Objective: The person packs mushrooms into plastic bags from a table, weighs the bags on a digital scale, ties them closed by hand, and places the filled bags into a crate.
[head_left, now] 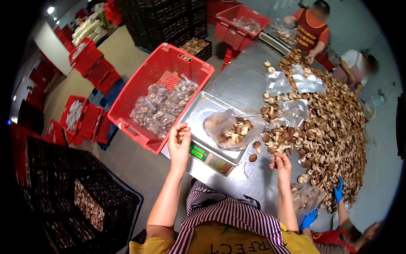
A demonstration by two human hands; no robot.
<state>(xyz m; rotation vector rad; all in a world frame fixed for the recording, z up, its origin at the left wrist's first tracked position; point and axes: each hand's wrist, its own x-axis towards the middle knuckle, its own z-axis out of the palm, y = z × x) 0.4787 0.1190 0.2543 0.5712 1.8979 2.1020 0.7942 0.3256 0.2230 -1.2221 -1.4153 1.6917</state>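
Observation:
A clear plastic bag of shiitake mushrooms [236, 133] lies on the metal pan [198, 111] of a weighing scale, its mouth spread toward the right. The scale's display [198, 152] glows green. My left hand [179, 139] is at the pan's left edge, beside the display, with its fingers curled in; whether anything is in them is hidden. Over the table right of the scale, my right hand [281, 164] has its fingertips drawn together, and I cannot make out anything between them. Two loose mushrooms [253, 158] lie between the scale and this hand.
A red crate [122, 101] with bagged mushrooms stands left of the scale. A large mushroom heap [334, 131] covers the table's right side, with empty-looking bags [308, 79] on it. Blue-gloved hands [310, 219] of a co-worker are at lower right; two other people stand at the far side.

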